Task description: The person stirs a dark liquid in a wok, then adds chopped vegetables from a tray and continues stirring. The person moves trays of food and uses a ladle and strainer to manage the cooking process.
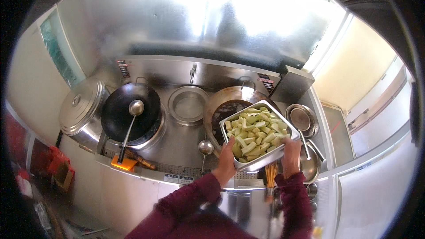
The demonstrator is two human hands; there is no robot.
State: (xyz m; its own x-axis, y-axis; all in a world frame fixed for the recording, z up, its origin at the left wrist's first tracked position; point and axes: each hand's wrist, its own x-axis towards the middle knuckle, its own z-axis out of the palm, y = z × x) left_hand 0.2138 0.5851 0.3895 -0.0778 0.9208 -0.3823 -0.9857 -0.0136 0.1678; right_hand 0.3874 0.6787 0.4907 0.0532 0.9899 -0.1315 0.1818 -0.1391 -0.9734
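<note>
Between my two hands is a rectangular stainless steel pan point(257, 163), filled with pale green peeled vegetable pieces point(255, 129), perhaps eggplant. My left hand point(226, 162) grips its near left corner, and my right hand point(291, 155) grips the near right corner. The pan is held over the front right part of a large wok point(224, 94). Dark liquid point(229, 106), likely oil, with pale patches on its surface shows in the wok. The pan hides much of that wok, including its right side.
At left, a black wok point(116, 119) holds a ladle point(135, 108), beside a lidded metal pot point(81, 106). A round basin point(188, 104) stands between the woks below a faucet point(192, 73). Another ladle point(206, 147) lies near the front edge. Strainers point(300, 118) and a bamboo brush point(271, 172) are at right.
</note>
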